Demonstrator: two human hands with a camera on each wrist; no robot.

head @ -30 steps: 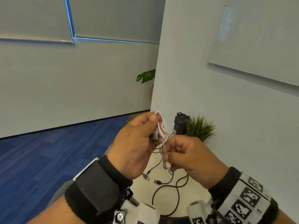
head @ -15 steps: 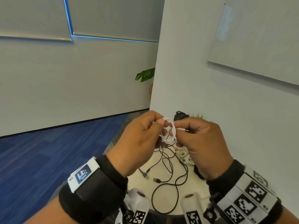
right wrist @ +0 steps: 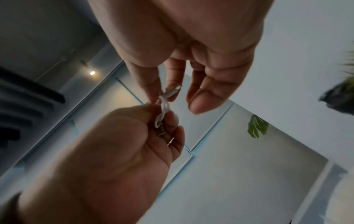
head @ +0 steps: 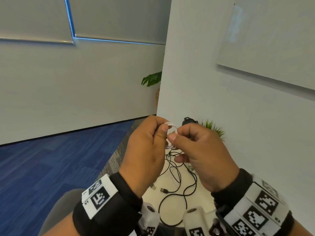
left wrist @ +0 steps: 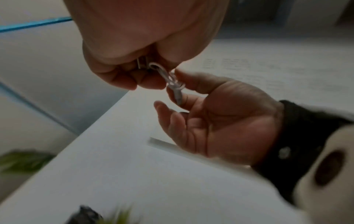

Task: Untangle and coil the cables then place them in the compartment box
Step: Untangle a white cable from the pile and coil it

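Tighter, seemingly flattened white cable coil [head: 171, 133]

Office setting. Blue carpet tiles [head: 51, 167] lay left of the fingers, grey roller blinds [head: 34, 19] above, a wall-mounted whiteboard [head: 272, 40] up to their right, a potted plant [head: 152, 79] beyond them by the partition.

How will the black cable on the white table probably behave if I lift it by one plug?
The black cable is thin and lies in loose, crossing loops on the white table, so it probably hangs floppy and feels light. Because the loops overlap, lifting one plug may drag the tangle along. It seems unlikely to roll.
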